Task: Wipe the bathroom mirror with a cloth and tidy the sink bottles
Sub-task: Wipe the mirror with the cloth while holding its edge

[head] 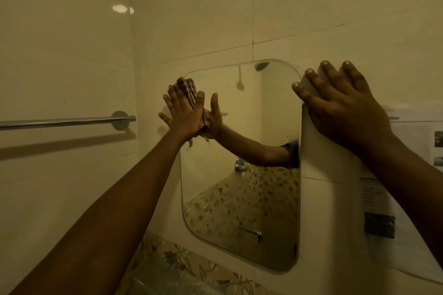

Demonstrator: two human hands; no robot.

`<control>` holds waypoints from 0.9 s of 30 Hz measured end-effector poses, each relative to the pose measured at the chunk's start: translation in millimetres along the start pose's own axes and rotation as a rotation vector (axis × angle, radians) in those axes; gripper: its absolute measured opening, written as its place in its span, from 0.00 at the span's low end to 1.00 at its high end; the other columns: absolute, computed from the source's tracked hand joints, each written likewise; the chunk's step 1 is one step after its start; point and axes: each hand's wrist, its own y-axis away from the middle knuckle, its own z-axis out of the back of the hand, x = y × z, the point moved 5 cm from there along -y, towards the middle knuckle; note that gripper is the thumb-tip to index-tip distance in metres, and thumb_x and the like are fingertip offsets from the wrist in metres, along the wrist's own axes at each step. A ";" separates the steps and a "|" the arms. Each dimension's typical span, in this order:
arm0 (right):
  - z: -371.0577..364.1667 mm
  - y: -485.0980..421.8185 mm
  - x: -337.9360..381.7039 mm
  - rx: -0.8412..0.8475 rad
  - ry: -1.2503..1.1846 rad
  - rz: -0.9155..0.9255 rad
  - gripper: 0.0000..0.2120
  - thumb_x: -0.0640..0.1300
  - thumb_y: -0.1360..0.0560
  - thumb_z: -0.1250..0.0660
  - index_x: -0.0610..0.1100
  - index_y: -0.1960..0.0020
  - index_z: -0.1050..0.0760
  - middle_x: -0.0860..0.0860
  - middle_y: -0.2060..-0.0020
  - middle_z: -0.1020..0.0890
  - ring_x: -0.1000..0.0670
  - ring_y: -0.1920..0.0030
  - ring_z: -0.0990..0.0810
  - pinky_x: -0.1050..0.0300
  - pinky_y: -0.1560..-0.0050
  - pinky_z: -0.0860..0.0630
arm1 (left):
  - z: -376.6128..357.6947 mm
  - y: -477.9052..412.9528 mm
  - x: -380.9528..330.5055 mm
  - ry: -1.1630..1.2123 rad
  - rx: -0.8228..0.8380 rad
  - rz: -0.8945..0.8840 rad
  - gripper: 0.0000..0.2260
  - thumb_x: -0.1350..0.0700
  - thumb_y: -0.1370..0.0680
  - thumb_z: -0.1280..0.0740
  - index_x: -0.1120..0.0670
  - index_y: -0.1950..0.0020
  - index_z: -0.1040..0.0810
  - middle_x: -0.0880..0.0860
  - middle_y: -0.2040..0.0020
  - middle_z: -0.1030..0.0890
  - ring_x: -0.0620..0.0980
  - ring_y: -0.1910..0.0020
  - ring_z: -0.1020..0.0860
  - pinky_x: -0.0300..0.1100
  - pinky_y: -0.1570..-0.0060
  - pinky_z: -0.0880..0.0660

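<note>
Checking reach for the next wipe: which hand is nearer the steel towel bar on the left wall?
Left. The left hand presses the checked cloth to the frameless mirror's upper left corner, just right of the steel towel bar. The right hand rests flat beyond the mirror's right edge.

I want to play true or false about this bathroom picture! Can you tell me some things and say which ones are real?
1. The left hand presses a checked cloth on the mirror. True.
2. The right hand holds a bottle. False: it lies flat on the wall by the mirror's edge, fingers spread.
3. A metal towel bar is on the left wall. True.
4. The cloth is at the mirror's bottom. False: it is near the top left corner.
</note>
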 end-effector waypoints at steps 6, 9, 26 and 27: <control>-1.9 0.6 -2.4 -0.004 -0.010 -0.009 0.24 0.48 0.12 0.48 0.43 0.18 0.34 0.34 0.23 0.30 0.30 0.21 0.35 0.30 0.19 0.45 | -7.1 12.6 -20.4 0.211 -0.007 0.275 0.46 0.23 0.20 0.57 0.50 0.13 0.66 0.51 0.13 0.67 0.55 0.14 0.69 0.67 0.20 0.70; -3.3 1.5 -2.3 -0.004 -0.007 -0.009 0.24 0.48 0.12 0.48 0.43 0.18 0.34 0.34 0.22 0.30 0.30 0.20 0.36 0.31 0.19 0.45 | -13.6 20.5 -31.0 0.304 -0.010 0.444 0.48 0.22 0.21 0.56 0.53 0.14 0.67 0.53 0.13 0.68 0.57 0.14 0.69 0.69 0.18 0.64; 1.2 -0.4 -1.9 0.017 -0.013 -0.017 0.24 0.48 0.12 0.47 0.44 0.18 0.35 0.35 0.22 0.31 0.30 0.20 0.36 0.31 0.19 0.44 | -41.2 60.9 -78.2 0.230 -0.064 0.287 0.49 0.23 0.21 0.55 0.55 0.15 0.69 0.54 0.14 0.70 0.55 0.16 0.73 0.65 0.23 0.74; 1.9 -0.5 -2.1 0.014 -0.014 -0.019 0.24 0.48 0.12 0.47 0.44 0.18 0.35 0.35 0.22 0.31 0.30 0.20 0.36 0.31 0.19 0.44 | -41.5 63.1 -79.1 0.174 -0.085 0.241 0.50 0.23 0.21 0.55 0.56 0.15 0.68 0.55 0.14 0.69 0.55 0.16 0.73 0.64 0.23 0.75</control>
